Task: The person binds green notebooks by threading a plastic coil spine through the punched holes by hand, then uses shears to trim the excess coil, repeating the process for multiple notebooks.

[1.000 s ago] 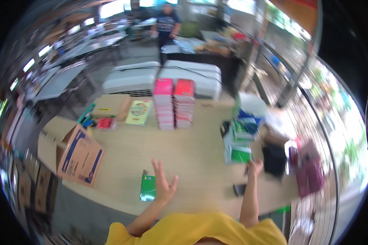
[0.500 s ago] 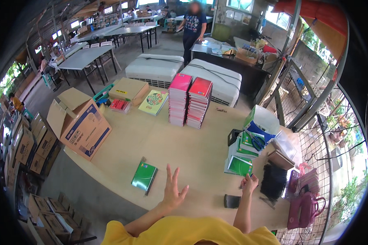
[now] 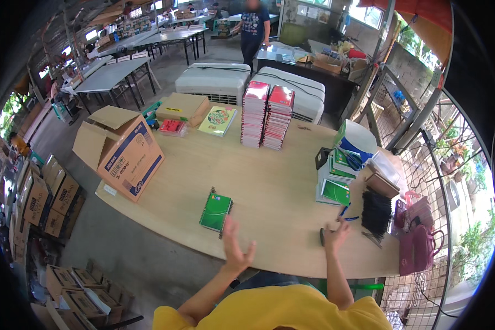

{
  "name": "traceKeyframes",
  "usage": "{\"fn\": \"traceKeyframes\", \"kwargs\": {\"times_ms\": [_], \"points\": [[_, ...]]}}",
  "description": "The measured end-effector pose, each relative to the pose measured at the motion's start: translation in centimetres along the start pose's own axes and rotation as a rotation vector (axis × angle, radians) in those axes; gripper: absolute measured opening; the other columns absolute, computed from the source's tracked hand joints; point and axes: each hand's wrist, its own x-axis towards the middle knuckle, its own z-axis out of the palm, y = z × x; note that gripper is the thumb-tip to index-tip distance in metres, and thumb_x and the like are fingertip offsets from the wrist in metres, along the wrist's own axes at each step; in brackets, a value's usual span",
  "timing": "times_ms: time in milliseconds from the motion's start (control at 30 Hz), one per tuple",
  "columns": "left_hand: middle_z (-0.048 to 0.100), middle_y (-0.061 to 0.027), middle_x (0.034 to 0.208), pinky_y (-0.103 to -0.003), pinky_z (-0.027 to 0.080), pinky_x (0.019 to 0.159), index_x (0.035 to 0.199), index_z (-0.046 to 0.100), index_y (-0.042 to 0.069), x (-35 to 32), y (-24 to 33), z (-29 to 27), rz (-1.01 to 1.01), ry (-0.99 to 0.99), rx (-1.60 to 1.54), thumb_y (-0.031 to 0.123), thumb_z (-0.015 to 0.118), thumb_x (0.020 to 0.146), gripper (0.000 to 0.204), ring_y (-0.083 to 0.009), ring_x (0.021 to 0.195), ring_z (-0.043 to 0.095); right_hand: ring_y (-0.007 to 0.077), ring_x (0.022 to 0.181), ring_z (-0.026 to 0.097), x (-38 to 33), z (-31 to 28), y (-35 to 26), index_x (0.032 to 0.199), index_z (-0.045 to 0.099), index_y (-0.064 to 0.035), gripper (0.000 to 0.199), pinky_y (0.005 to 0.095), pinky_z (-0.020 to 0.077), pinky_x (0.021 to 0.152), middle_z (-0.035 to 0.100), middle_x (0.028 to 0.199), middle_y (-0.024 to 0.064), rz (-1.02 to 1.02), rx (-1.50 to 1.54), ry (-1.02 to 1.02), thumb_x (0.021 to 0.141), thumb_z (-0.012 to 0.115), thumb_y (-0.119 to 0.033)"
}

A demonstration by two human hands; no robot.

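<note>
My left hand (image 3: 237, 248) is raised over the table's near edge, fingers spread and holding nothing. Just beyond its fingertips lies a green notebook (image 3: 216, 212) with black spiral wire along its sides. My right hand (image 3: 335, 235) hovers by a small black block (image 3: 322, 236), partly hidden by the hand; its fingers look loosely apart, and contact is unclear. A blue-handled hand tool (image 3: 346, 213) lies by those fingertips, its handles apart. Farther off, green notebooks (image 3: 335, 191) form a short stack, with blue-handled scissors (image 3: 353, 160) on top.
Tall stacks of pink (image 3: 254, 113) and red notebooks (image 3: 279, 115) stand at the back. An open carton (image 3: 132, 159) sits at the left. Black wire pieces (image 3: 376, 213) and a maroon bag (image 3: 415, 250) lie to the right. A person (image 3: 253, 33) stands beyond the table.
The view has shifted, so the table sits higher in it. My right hand has drawn back from the green stack toward the black block, and the blue-handled tool now shows apart from it.
</note>
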Motion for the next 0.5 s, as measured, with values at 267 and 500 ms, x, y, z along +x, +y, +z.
{"fn": "traceKeyframes", "kwargs": {"times_ms": [267, 500], "points": [[0.017, -0.0354, 0.160, -0.063, 0.029, 0.115, 0.156, 0.030, 0.008, -8.4, 0.9, 14.5, -0.036, -0.486, 0.093, 0.040, 0.067, 0.092, 0.081, -0.0535, 0.145, 0.027, 0.0352, 0.123, 0.048, -2.9, -1.1, 2.8, 0.117, 0.073, -0.0303, 0.036, 0.0610, 0.0332, 0.104, 0.057, 0.130, 0.0120, -0.175, -0.306, -0.251, 0.082, 0.075, -0.032], [0.014, -0.0413, 0.158, -0.068, 0.026, 0.113, 0.159, 0.025, 0.007, -11.3, 0.7, 16.9, -0.096, -0.404, 0.160, 0.057, 0.064, 0.091, 0.093, -0.0620, 0.142, 0.023, 0.0347, 0.118, 0.051, -1.9, -7.3, 13.8, 0.124, 0.071, -0.0265, 0.050, 0.0680, 0.0262, 0.109, 0.055, 0.127, 0.0113, -0.291, -0.253, -0.248, 0.075, 0.081, -0.027]]}}
